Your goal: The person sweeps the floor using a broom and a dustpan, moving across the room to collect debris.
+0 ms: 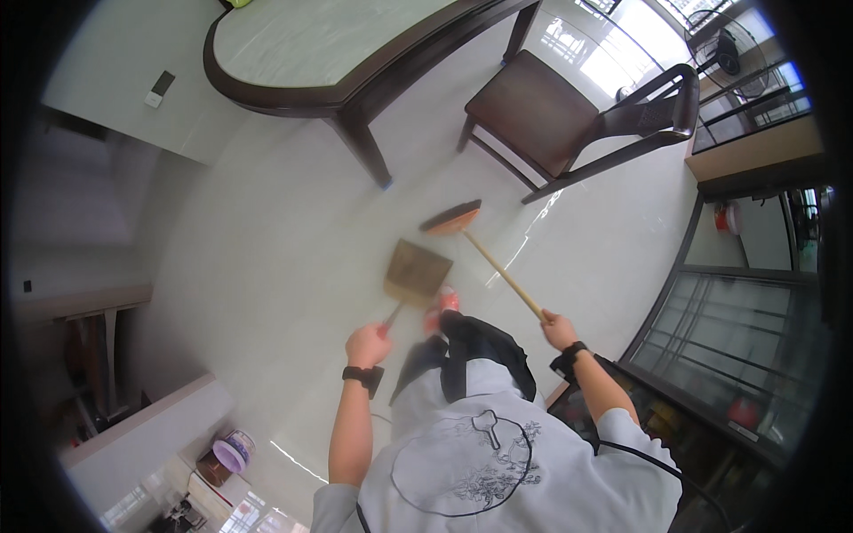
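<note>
My left hand [368,345] is closed around the handle of a dustpan [418,268], whose yellowish-brown pan is just in front of my feet. In my right hand [559,330] is the pale yellow handle of a broom [504,274]. The broom's orange head with dark bristles [452,216] is a little beyond the dustpan and apart from it. Both hands have black bands at the wrist. Whether the pan rests on the floor I cannot tell.
A dark wooden chair [533,110] stands ahead on the right, beside a table with a dark wooden edge [280,100]. Glass-fronted cabinetry [726,333] lines the right side. A purple container [231,455] is at lower left, a fan [728,56] at upper right. Glossy tiles [266,266] cover the floor.
</note>
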Available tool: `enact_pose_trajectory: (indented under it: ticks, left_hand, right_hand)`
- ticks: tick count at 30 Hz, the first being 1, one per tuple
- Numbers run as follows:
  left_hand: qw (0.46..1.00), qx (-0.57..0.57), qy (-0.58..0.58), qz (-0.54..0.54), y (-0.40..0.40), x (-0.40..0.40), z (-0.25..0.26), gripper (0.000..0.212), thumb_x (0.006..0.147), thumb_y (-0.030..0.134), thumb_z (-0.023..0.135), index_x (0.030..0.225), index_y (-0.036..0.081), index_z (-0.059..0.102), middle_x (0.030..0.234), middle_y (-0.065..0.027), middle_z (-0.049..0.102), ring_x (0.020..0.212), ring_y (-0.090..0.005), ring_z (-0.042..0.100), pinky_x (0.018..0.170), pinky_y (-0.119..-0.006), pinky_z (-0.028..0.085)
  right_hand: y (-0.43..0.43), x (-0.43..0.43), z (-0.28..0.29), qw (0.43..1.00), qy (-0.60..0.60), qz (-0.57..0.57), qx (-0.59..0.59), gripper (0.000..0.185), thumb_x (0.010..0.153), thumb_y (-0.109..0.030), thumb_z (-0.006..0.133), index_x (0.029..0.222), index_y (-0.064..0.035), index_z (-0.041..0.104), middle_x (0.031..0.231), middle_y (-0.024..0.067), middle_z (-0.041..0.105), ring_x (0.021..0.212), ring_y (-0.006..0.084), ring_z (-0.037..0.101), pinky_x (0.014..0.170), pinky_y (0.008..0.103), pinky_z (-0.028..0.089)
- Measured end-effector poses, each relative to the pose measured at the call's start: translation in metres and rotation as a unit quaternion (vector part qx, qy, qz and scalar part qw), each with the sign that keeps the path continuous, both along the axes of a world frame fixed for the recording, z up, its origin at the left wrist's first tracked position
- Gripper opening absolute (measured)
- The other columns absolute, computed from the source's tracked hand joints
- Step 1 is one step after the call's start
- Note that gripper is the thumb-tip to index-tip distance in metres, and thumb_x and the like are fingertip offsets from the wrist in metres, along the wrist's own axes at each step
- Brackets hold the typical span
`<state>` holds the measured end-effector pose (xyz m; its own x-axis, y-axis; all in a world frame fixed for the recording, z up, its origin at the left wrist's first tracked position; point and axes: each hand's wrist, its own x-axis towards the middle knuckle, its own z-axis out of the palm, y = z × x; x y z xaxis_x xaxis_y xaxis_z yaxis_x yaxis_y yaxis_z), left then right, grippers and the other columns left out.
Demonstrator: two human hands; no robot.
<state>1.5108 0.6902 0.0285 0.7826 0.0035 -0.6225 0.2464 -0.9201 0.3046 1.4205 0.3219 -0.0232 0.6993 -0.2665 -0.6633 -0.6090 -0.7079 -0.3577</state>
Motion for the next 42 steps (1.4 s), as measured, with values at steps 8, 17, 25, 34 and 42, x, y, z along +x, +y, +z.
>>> enact_pose_trajectory:
  ticks: [8,17,25,34,42]
  left_hand:
    - [1.000,-0.003,-0.014,0.017,0.005,-0.011,-0.014,0.019,0.069,0.022,0.046,0.080,0.012,0.058,0.074,-0.0131,0.056,0.071,-0.0315,0.052,0.060,-0.039,0.042]
    - [1.000,-0.013,-0.003,0.002,0.005,-0.017,-0.011,0.020,0.071,0.024,0.045,0.080,0.011,0.057,0.073,-0.0136,0.056,0.070,-0.0322,0.052,0.060,-0.040,0.041]
    - [0.999,0.001,-0.006,-0.032,-0.003,-0.009,-0.003,0.020,0.068,0.022,0.046,0.080,0.011,0.057,0.074,-0.0132,0.056,0.071,-0.0316,0.052,0.060,-0.040,0.042]
    - [0.999,0.005,0.005,-0.038,0.000,-0.008,-0.010,0.023,0.068,0.023,0.046,0.084,0.010,0.057,0.079,-0.0137,0.057,0.074,-0.0307,0.053,0.063,-0.038,0.042]
    - [0.998,-0.005,0.011,-0.055,0.000,-0.010,-0.015,0.026,0.068,0.023,0.046,0.087,0.010,0.057,0.082,-0.0123,0.057,0.078,-0.0295,0.052,0.065,-0.036,0.042]
  right_hand:
    - [-0.010,0.045,0.022,0.993,-0.108,-0.038,-0.041,0.031,0.076,-0.019,0.044,0.100,-0.0005,0.050,0.086,0.0217,0.054,0.083,0.0289,0.054,0.072,0.0322,0.041]
    - [-0.004,0.108,-0.065,0.982,0.010,-0.186,-0.016,0.030,0.076,-0.020,0.038,0.101,-0.0066,0.048,0.091,0.0195,0.052,0.087,0.0326,0.049,0.075,0.0372,0.039]
    - [0.031,-0.037,-0.017,0.988,0.053,-0.141,0.021,0.028,0.075,-0.015,0.039,0.100,-0.0051,0.046,0.074,0.0178,0.055,0.064,0.0275,0.055,0.054,0.0339,0.044]
    - [0.012,-0.069,0.074,0.906,0.076,-0.365,0.199,0.034,0.079,-0.024,0.043,0.108,-0.0066,0.046,0.047,-0.0010,0.038,0.034,0.0057,0.031,0.031,0.0204,0.025]
    - [0.003,-0.073,0.075,0.855,-0.002,-0.475,0.208,0.030,0.077,-0.021,0.042,0.103,-0.0076,0.048,0.046,-0.0013,0.036,0.032,0.0064,0.031,0.028,0.0203,0.024]
